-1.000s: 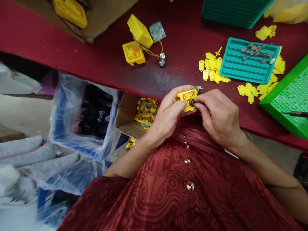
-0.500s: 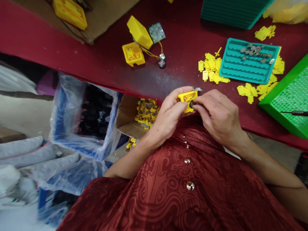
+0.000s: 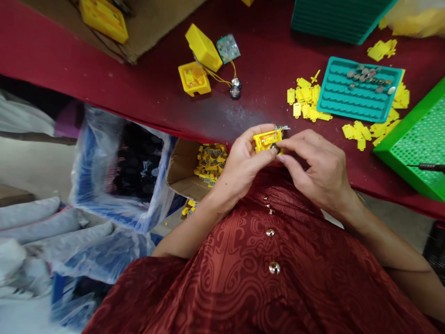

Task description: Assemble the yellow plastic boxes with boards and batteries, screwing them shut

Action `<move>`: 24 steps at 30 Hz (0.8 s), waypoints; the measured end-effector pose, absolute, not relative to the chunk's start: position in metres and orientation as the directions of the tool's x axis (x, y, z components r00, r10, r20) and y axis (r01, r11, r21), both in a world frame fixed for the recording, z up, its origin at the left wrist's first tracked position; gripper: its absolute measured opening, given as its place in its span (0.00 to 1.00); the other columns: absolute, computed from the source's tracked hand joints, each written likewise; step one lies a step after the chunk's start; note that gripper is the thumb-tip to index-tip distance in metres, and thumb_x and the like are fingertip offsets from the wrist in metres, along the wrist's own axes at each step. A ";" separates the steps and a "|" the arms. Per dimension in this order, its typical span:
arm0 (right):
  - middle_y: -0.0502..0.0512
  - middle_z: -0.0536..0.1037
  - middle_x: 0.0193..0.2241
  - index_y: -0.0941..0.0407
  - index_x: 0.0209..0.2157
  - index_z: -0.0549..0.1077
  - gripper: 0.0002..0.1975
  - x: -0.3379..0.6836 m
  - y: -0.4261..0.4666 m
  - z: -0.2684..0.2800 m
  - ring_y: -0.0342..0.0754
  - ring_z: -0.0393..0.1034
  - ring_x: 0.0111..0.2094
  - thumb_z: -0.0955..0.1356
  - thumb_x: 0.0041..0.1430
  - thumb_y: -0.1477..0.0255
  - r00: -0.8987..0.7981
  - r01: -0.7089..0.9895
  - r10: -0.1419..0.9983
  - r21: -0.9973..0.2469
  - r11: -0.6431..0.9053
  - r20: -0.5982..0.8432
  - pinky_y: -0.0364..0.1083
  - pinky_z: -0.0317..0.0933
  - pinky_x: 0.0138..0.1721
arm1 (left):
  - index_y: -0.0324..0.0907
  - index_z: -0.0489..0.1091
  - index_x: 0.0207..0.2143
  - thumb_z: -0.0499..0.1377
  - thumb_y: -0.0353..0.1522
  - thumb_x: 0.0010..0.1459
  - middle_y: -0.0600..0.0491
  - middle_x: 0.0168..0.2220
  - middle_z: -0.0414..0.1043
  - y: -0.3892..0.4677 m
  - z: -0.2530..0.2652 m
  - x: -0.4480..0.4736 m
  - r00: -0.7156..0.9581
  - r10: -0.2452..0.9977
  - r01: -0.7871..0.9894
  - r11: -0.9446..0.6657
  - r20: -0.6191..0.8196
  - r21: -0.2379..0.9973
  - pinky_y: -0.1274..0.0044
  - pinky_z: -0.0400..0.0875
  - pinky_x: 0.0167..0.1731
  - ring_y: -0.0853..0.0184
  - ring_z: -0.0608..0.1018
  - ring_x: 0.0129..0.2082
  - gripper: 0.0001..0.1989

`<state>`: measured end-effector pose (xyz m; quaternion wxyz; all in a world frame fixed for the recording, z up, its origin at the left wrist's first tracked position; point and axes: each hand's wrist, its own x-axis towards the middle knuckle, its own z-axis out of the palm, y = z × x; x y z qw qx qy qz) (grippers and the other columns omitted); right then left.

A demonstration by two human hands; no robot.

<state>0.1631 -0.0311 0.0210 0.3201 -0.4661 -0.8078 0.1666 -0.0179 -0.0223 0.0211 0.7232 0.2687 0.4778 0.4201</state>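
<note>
The left hand point(image 3: 239, 160) grips an open yellow plastic casing point(image 3: 266, 139) by the dark-red table point(image 3: 267, 60), its thumb now farther across a dark round part point(image 3: 274, 147), probably steadying it. The right hand point(image 3: 316, 162) has finger and thumb slightly parted there, grip unclear. Beyond sits a ridged teal plastic tray point(image 3: 347, 102).
</note>
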 end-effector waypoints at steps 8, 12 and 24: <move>0.56 0.83 0.40 0.52 0.51 0.81 0.10 0.172 -0.036 0.026 0.49 0.79 0.39 0.70 0.71 0.71 -0.138 0.684 0.914 -0.630 0.367 0.383 0.49 0.75 0.39 | 0.44 0.71 0.49 0.80 0.36 0.50 0.49 0.50 0.84 -0.022 0.018 -0.017 0.189 0.878 -0.338 0.478 -0.440 0.810 0.75 0.86 0.41 0.59 0.89 0.49 0.29; 0.55 0.83 0.39 0.52 0.51 0.80 0.10 0.172 -0.038 0.022 0.49 0.79 0.38 0.71 0.71 0.75 -0.128 0.660 0.912 -0.653 0.371 0.389 0.49 0.76 0.38 | 0.44 0.70 0.49 0.77 0.33 0.52 0.50 0.49 0.85 -0.019 0.013 -0.015 0.120 0.919 -0.331 0.393 -0.375 0.858 0.78 0.86 0.38 0.63 0.89 0.44 0.26; 0.55 0.83 0.35 0.56 0.48 0.78 0.22 0.189 -0.020 0.014 0.43 0.76 0.29 0.70 0.72 0.50 -0.116 0.147 0.989 -0.986 -0.074 -0.091 0.43 0.73 0.29 | 0.44 0.71 0.47 0.79 0.34 0.52 0.52 0.46 0.86 -0.015 0.036 -0.023 0.368 0.843 -0.361 0.518 -0.392 0.776 0.81 0.85 0.33 0.62 0.91 0.43 0.25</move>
